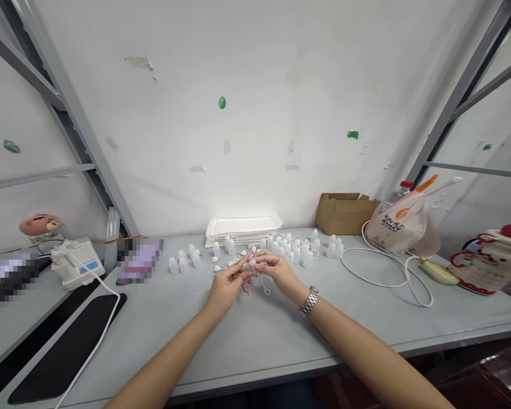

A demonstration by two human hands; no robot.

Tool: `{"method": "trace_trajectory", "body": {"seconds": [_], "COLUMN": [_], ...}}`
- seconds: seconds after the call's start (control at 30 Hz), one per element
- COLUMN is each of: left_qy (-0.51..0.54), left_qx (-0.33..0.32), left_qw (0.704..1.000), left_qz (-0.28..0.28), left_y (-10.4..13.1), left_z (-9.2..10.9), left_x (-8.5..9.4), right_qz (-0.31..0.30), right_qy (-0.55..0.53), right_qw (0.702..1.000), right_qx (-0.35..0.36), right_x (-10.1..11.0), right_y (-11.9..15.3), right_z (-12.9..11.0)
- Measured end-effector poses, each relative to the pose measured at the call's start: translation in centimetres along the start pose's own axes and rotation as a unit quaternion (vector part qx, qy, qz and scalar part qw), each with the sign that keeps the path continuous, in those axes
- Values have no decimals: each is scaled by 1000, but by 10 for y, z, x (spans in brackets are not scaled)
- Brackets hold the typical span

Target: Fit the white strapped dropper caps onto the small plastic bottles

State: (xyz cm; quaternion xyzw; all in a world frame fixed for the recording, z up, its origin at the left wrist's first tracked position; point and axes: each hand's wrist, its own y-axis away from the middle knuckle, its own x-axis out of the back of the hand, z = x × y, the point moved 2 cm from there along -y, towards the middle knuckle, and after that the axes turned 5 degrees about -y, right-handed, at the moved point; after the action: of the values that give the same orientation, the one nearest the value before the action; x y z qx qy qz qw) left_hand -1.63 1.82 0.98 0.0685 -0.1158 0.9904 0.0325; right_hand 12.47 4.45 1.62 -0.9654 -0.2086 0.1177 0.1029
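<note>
Both hands meet over the middle of the grey table. My left hand (229,284) is closed, its fingers pinching a small translucent white piece (250,262). On the same piece, my right hand (276,270) has its thumb and fingertips pressed together. A thin white strap with a ring end (267,289) hangs below my right fingers. Just beyond the hands stand several small white bottles (296,250), some with looped straps. More bottles without caps (183,262) stand to the left, and others (335,247) to the right. Fingers partly hide the held piece.
Stacked white trays (242,227) lie against the wall, with a cardboard box (344,215) to their right. A white cable (378,284), a plastic bag (400,224) and a patterned container (488,261) occupy the right. Leftward are a phone (140,260), a white device (77,264) and a black mat (68,352).
</note>
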Motion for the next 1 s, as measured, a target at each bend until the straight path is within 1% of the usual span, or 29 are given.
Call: {"method": "trace_trajectory", "body": {"seconds": [0.1, 0.17, 0.27, 0.33, 0.37, 0.43, 0.57, 0.67, 0.83, 1.0], "left_qy": [-38, -94, -193, -228, -231, -208, -83, -20, 31, 41], "left_qx": [-14, -34, -98, -134, -140, -127, -54, -29, -9, 14], "left_qw": [999, 995, 975, 961, 959, 967, 993, 998, 998, 999], "left_qz": [10, 18, 53, 77, 82, 81, 65, 58, 47, 29], "left_y": [3, 5, 8, 9, 9, 8, 5, 3, 3, 6], "left_z": [-1, -3, -7, -8, -8, -9, -7, -4, -1, 4], "left_x": [2, 3, 4, 4, 3, 0, -3, -4, -6, -7], "right_qz": [21, 47, 85, 102, 108, 113, 101, 86, 77, 62], "right_qy": [6, 36, 88, 99, 96, 79, 39, 4, -44, -63], "right_qw": [1000, 998, 992, 989, 988, 989, 994, 996, 996, 996], "right_qx": [5, 22, 43, 46, 48, 50, 35, 13, 5, -2], "right_x": [-1, -2, -5, -7, -8, -10, -8, -5, -4, -7], "right_y": [1, 1, 2, 3, 2, 1, -1, -2, -2, -2], "right_z": [3, 6, 10, 12, 13, 13, 11, 10, 11, 12]}}
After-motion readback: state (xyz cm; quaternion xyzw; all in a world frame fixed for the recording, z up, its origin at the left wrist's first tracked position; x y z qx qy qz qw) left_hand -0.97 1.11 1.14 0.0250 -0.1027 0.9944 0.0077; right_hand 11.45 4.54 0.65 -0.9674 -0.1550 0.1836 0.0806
